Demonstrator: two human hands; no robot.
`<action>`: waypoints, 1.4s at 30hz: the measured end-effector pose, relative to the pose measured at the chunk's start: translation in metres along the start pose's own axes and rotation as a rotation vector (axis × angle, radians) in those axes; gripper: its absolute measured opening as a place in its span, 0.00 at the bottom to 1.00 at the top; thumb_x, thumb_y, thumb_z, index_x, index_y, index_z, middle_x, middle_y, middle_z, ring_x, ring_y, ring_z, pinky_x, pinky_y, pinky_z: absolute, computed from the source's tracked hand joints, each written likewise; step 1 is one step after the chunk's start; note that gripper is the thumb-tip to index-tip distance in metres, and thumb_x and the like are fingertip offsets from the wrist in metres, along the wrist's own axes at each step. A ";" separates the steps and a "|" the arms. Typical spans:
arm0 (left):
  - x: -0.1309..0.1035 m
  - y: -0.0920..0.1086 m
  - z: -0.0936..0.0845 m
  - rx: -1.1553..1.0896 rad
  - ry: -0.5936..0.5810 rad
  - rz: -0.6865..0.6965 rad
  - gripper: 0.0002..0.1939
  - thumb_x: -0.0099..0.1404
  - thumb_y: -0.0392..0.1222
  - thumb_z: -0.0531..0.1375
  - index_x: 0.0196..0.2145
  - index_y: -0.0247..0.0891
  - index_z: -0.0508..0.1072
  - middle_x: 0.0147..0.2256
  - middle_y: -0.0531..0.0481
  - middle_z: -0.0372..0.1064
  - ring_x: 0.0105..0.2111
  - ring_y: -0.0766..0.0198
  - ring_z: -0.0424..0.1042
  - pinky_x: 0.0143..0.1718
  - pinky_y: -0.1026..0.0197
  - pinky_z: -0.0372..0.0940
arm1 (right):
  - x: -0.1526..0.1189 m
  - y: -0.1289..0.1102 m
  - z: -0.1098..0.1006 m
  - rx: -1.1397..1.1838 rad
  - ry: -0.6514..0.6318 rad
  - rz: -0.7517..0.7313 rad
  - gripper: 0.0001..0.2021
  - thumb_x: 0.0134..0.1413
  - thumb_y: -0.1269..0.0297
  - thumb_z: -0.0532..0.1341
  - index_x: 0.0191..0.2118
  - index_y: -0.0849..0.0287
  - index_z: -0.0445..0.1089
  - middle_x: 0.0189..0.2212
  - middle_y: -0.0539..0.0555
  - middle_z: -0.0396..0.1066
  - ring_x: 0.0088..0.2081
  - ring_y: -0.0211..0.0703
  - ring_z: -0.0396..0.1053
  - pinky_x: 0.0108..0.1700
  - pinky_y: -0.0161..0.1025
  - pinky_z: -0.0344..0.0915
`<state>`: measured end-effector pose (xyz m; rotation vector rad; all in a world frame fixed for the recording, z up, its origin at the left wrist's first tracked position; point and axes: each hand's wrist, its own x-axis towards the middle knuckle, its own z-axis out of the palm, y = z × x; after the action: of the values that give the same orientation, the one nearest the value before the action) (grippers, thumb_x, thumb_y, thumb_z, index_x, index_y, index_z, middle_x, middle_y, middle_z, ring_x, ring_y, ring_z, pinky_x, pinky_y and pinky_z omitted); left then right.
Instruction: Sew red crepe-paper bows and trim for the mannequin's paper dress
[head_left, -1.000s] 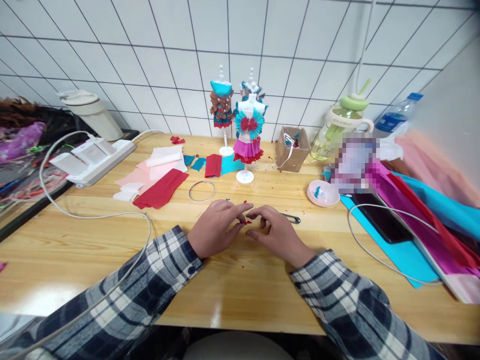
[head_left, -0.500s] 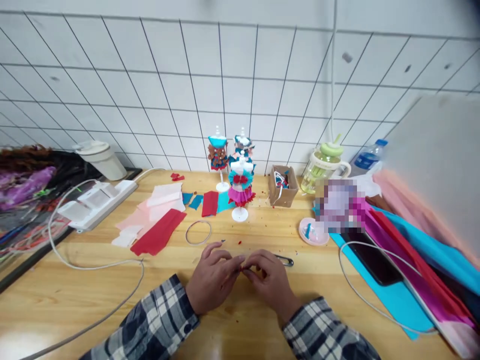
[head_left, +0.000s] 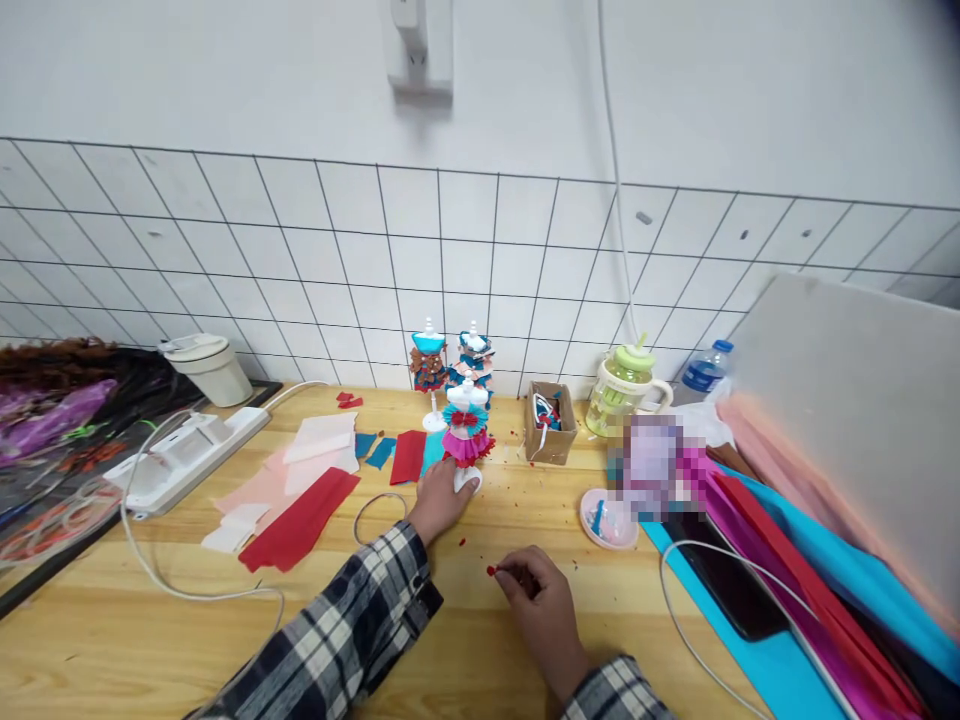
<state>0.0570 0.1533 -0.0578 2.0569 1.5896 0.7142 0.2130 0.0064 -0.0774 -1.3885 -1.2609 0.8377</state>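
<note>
My left hand [head_left: 442, 497] reaches forward to the white round base [head_left: 469, 481] of the nearest small dress form, its fingers around the stand's foot. That form [head_left: 466, 420] wears a teal pleated top with red at its centre and a magenta and red ruffled skirt. Lower and to the right, my right hand [head_left: 536, 590] pinches a tiny red piece [head_left: 492, 571] between thumb and forefinger. Two more dressed forms, one with a turquoise top [head_left: 429, 360] and one in blue and pink ruffles [head_left: 474, 352], stand behind.
Paper pieces, one long and red [head_left: 300, 520], and a ring [head_left: 379, 515] lie left. A power strip [head_left: 191, 460] is farther left. A cardboard box [head_left: 550, 425], pink dish [head_left: 609, 520], mug [head_left: 622, 395], phone [head_left: 727, 585] and coloured sheets are right.
My left hand has left my right hand and moved forward to the nearest form's base. My right hand now holds the red piece alone. The view has tilted up.
</note>
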 end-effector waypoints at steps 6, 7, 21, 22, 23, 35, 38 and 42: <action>-0.023 0.027 -0.014 -0.164 -0.016 0.055 0.19 0.70 0.47 0.44 0.31 0.36 0.69 0.28 0.48 0.70 0.29 0.63 0.69 0.32 0.62 0.62 | 0.009 -0.037 -0.020 0.212 0.037 0.080 0.11 0.47 0.55 0.66 0.28 0.59 0.74 0.24 0.52 0.69 0.27 0.40 0.66 0.30 0.37 0.66; -0.037 0.031 -0.019 -0.196 -0.029 0.068 0.20 0.70 0.48 0.44 0.29 0.37 0.68 0.26 0.50 0.69 0.26 0.64 0.67 0.29 0.64 0.60 | 0.014 -0.051 -0.024 0.239 0.034 0.075 0.11 0.47 0.55 0.66 0.29 0.59 0.74 0.24 0.51 0.68 0.26 0.39 0.65 0.28 0.36 0.65; -0.138 0.041 -0.064 -0.249 -0.032 -0.040 0.18 0.68 0.49 0.49 0.26 0.39 0.68 0.24 0.52 0.70 0.25 0.64 0.68 0.28 0.64 0.58 | 0.037 -0.135 0.009 0.621 -0.275 0.096 0.11 0.43 0.58 0.68 0.30 0.60 0.71 0.21 0.46 0.65 0.17 0.27 0.50 0.16 0.28 0.47; -0.140 0.042 -0.065 -0.222 -0.035 -0.034 0.17 0.68 0.49 0.50 0.26 0.39 0.69 0.24 0.52 0.70 0.26 0.64 0.68 0.29 0.64 0.58 | 0.036 -0.136 0.009 0.605 -0.264 0.083 0.11 0.43 0.59 0.68 0.30 0.60 0.71 0.21 0.47 0.66 0.18 0.28 0.52 0.17 0.28 0.50; -0.143 0.044 -0.065 -0.195 -0.034 -0.028 0.17 0.68 0.48 0.50 0.26 0.39 0.69 0.24 0.52 0.71 0.26 0.64 0.69 0.29 0.64 0.58 | 0.036 -0.136 0.010 0.589 -0.246 0.071 0.10 0.44 0.59 0.67 0.30 0.60 0.72 0.21 0.47 0.67 0.18 0.29 0.55 0.18 0.28 0.52; -0.150 0.051 -0.061 -0.109 0.033 -0.023 0.18 0.68 0.49 0.50 0.26 0.40 0.70 0.25 0.52 0.72 0.27 0.63 0.70 0.29 0.64 0.59 | 0.032 -0.135 0.012 0.342 -0.028 -0.055 0.10 0.48 0.58 0.63 0.30 0.60 0.73 0.21 0.49 0.66 0.25 0.36 0.63 0.25 0.32 0.60; -0.152 0.051 -0.062 -0.113 0.063 -0.012 0.17 0.68 0.49 0.51 0.26 0.40 0.70 0.25 0.52 0.73 0.27 0.63 0.71 0.29 0.64 0.59 | 0.033 -0.133 0.015 0.335 -0.029 -0.047 0.11 0.49 0.57 0.63 0.30 0.60 0.73 0.20 0.49 0.65 0.25 0.36 0.63 0.24 0.32 0.59; -0.154 0.052 -0.062 -0.128 0.064 -0.002 0.17 0.68 0.49 0.50 0.26 0.40 0.70 0.25 0.52 0.72 0.27 0.64 0.71 0.29 0.65 0.59 | 0.032 -0.133 0.015 0.310 0.013 -0.068 0.10 0.49 0.57 0.63 0.30 0.60 0.73 0.19 0.47 0.63 0.23 0.35 0.60 0.24 0.32 0.58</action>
<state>0.0245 -0.0069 0.0026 1.9583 1.5383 0.8657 0.1728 0.0296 0.0521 -1.0960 -1.1086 0.9318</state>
